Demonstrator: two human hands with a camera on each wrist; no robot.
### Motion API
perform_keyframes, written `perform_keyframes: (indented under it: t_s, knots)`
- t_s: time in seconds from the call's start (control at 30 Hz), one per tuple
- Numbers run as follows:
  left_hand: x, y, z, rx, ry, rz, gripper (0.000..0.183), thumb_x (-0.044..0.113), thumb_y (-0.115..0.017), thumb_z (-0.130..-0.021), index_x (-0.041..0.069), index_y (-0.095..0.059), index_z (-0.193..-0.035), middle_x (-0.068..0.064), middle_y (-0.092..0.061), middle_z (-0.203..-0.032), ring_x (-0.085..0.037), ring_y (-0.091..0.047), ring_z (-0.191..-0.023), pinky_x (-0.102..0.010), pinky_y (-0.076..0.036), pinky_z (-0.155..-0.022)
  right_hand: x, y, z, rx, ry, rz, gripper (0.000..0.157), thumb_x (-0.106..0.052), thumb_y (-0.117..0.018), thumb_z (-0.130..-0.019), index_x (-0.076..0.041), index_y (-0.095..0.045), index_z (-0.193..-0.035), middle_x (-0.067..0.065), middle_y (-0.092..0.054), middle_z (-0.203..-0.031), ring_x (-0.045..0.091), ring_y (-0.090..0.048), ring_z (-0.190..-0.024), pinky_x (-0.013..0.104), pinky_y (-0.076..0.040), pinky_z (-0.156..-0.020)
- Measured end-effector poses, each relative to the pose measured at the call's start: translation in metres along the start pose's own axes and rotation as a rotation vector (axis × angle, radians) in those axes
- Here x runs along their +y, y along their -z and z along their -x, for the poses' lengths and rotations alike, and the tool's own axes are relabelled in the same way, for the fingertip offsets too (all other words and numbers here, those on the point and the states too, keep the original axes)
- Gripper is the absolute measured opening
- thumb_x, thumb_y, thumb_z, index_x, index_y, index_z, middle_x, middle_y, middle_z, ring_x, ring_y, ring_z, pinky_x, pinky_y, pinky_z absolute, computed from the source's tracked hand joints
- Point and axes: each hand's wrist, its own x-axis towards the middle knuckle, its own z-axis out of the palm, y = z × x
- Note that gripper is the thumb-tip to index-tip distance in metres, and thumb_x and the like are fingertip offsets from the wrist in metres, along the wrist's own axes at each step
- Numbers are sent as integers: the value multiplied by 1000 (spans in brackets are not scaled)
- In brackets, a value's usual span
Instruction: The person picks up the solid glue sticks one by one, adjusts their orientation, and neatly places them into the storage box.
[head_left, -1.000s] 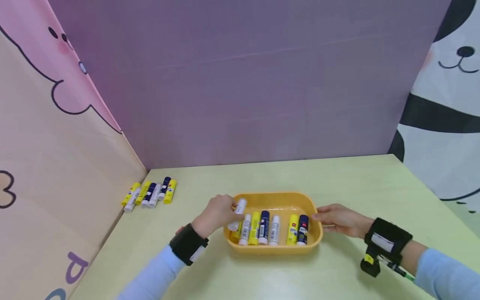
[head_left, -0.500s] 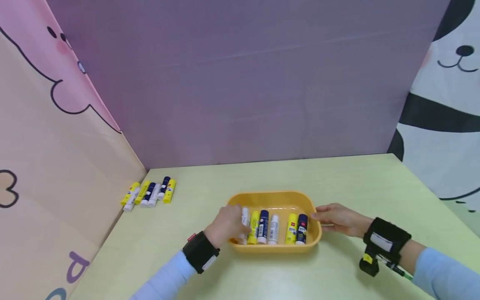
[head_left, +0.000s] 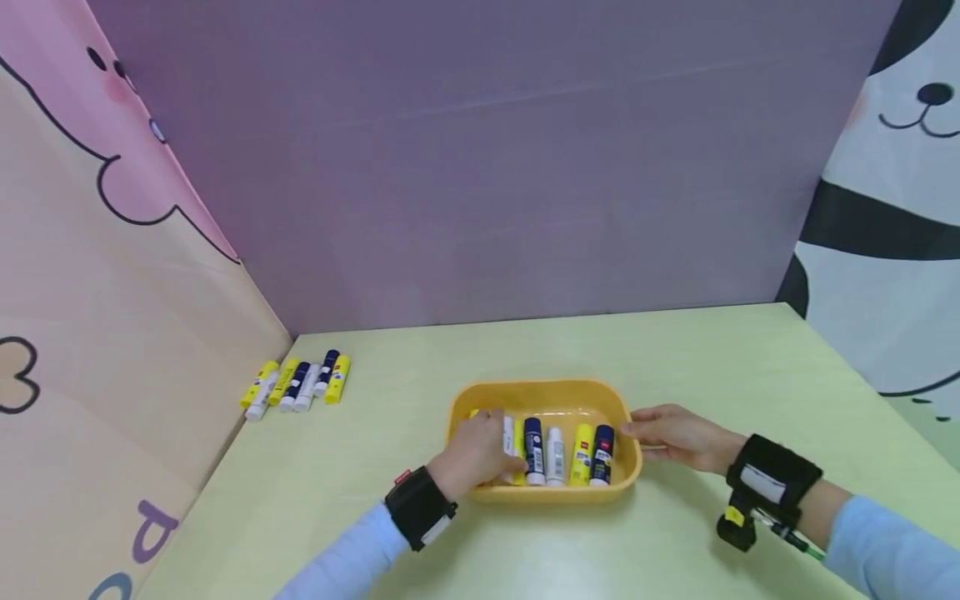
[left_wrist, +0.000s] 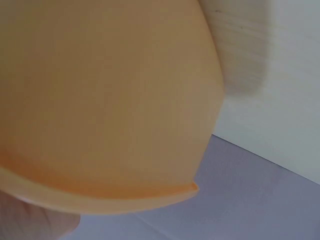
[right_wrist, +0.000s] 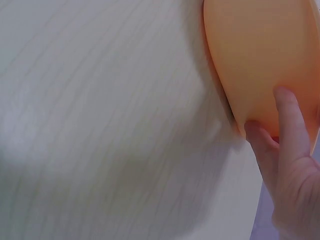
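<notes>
A yellow plastic tray (head_left: pixel 555 494) stands on the table with several glue sticks inside, among them a navy one (head_left: pixel 533 450) and a white one (head_left: pixel 555 457). My left hand (head_left: pixel 476 454) reaches into its left part, fingers bent down over the glue sticks there. That hand hides its fingertips and whatever they may hold. At the tray's right end my right hand (head_left: pixel 678 437) grips the rim, and in the right wrist view its fingers (right_wrist: pixel 292 127) lie against the outer wall. The left wrist view mostly shows the tray's outside (left_wrist: pixel 110 100).
On the pale table (head_left: pixel 720 358), a group of yellow, navy and white glue sticks (head_left: pixel 298 385) lies at the far left beside the printed side wall (head_left: pixel 135 333). A purple backdrop (head_left: pixel 465 167) rises behind the table's back edge.
My left hand has lowered a white glue stick into the tray's left part and shifted right. The nearby sticks have moved slightly right. My right hand has kept its place on the rim.
</notes>
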Motion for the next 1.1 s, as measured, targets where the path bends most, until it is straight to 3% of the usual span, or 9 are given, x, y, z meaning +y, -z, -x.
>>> perform_keyframes:
  t_s: [0.23, 0.5, 0.73, 1.0, 1.1]
  knots:
    - [-1, 0, 0, -17, 17, 10, 79, 45, -69, -76, 7, -37, -137, -12, -50, -122, -23, -49, -90, -35, -47, -80, 2, 1, -2, 6, -9, -14, 68, -22, -62, -87, 12, -28, -135, 25, -49, -127, 20, -61, -99, 35, -50, -87]
    - [4, 1, 1, -42, 6, 42, 76, 42, -66, -80, 10, -34, -141, -13, -43, -136, -25, -48, -100, -43, -42, -95, 2, 2, -2, -15, -2, -18, 66, -21, -60, -88, 13, -28, -135, 26, -47, -129, 21, -61, -101, 35, -49, -88]
    - [11, 2, 0, -46, -19, 25, 77, 44, -68, -78, 11, -37, -140, -11, -49, -125, -22, -49, -92, -30, -45, -73, 3, 1, -3, -17, -4, -27, 68, -21, -61, -87, 12, -27, -136, 27, -46, -131, 20, -61, -101, 36, -49, -88]
    - [14, 1, 1, -54, -53, 79, 71, 42, -64, -82, 10, -37, -140, -11, -47, -131, -20, -46, -98, -35, -45, -88, 2, 2, -3, -28, 3, -26, 68, -22, -60, -88, 13, -26, -136, 26, -46, -130, 19, -61, -101, 35, -49, -88]
    - [16, 1, 1, -56, -72, 90, 68, 42, -62, -83, 11, -39, -139, -9, -51, -124, -17, -47, -93, -31, -45, -80, 2, 2, -3, -21, -4, -28, 69, -22, -61, -88, 13, -26, -136, 26, -47, -130, 19, -61, -100, 34, -49, -88]
